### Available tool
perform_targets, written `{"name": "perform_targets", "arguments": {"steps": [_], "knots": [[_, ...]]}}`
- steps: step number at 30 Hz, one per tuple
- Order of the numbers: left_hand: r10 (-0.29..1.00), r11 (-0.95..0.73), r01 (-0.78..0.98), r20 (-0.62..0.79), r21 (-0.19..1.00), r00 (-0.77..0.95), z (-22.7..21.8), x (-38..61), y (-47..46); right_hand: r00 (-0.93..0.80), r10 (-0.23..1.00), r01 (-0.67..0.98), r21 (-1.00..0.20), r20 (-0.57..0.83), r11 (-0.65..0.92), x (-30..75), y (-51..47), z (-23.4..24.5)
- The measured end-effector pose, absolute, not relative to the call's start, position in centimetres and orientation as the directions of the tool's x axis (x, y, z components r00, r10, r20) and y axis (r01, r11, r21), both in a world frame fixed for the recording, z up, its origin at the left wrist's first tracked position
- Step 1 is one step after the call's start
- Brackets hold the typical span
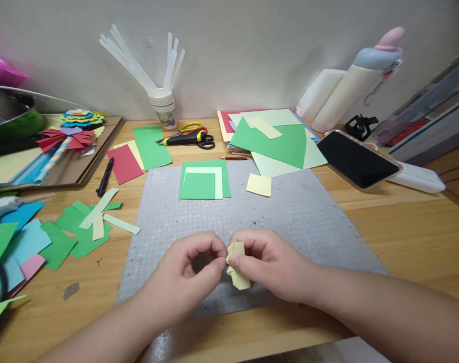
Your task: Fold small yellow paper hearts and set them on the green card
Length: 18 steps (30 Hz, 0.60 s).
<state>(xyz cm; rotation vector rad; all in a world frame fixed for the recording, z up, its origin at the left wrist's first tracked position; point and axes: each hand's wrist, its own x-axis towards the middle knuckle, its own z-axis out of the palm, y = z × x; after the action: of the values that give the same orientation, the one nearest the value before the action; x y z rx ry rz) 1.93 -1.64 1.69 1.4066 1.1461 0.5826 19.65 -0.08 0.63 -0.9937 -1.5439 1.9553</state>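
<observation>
Over the near part of a grey cutting mat [290,217], both hands pinch a small folded piece of pale yellow paper [237,268]. My left hand [187,277] has its fingers curled, thumb and forefinger closed on the paper's left edge. My right hand [269,264] grips the paper from the right with fingers closed around it. Farther back on the mat lie a green square with a pale L-shaped strip [204,180] and a small pale yellow square [259,184].
Green, blue and pink paper scraps [63,237] litter the left of the wooden table. Scissors and a utility knife [191,138], a black pen [104,176], a cup of glue sticks [163,108], stacked paper sheets [278,138] and a phone [356,159] lie behind.
</observation>
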Motion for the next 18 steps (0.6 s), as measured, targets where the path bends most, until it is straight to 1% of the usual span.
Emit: {"name": "perform_targets", "arguments": {"steps": [3, 7, 11, 13, 14, 15, 16, 18], "knots": [[0.889, 0.127, 0.323, -0.252, 0.938, 0.382, 1.6, 2.0, -1.6, -0.63, 0.742, 0.118, -0.972, -0.231, -0.202, 19.7, -0.1, 0.6], [0.901, 0.052, 0.385, -0.209, 0.921, 0.38, 1.5, 2.1, -1.8, -0.625, 0.765, 0.249, -0.968, -0.154, 0.009, 19.7, -0.5, 0.4], [0.928, -0.096, 0.491, -0.1, 0.866, 0.359, 1.3, 2.4, -2.2, -0.622, 0.783, 0.365, -0.892, -0.02, 0.266, 19.8, -1.2, 0.3], [0.937, -0.174, 0.556, -0.036, 0.813, 0.347, 1.2, 2.6, -2.4, -0.621, 0.783, 0.391, -0.856, 0.027, 0.339, 19.8, -1.4, 0.3], [0.939, -0.204, 0.578, -0.008, 0.79, 0.343, 1.2, 2.6, -2.5, -0.615, 0.788, 0.39, -0.858, 0.029, 0.336, 19.8, -1.4, 0.3], [0.941, -0.221, 0.587, 0.012, 0.779, 0.339, 1.2, 2.6, -2.6, -0.606, 0.795, 0.375, -0.878, 0.01, 0.298, 19.8, -1.4, 0.3], [0.942, -0.22, 0.581, 0.017, 0.784, 0.334, 1.2, 2.5, -2.6, -0.595, 0.803, 0.344, -0.912, -0.028, 0.223, 19.8, -1.2, 0.4], [0.95, -0.154, 0.517, -0.018, 0.842, 0.312, 1.3, 2.3, -2.6, -0.579, 0.805, 0.232, -0.973, -0.128, 0.012, 19.7, -0.9, 0.5]]}}
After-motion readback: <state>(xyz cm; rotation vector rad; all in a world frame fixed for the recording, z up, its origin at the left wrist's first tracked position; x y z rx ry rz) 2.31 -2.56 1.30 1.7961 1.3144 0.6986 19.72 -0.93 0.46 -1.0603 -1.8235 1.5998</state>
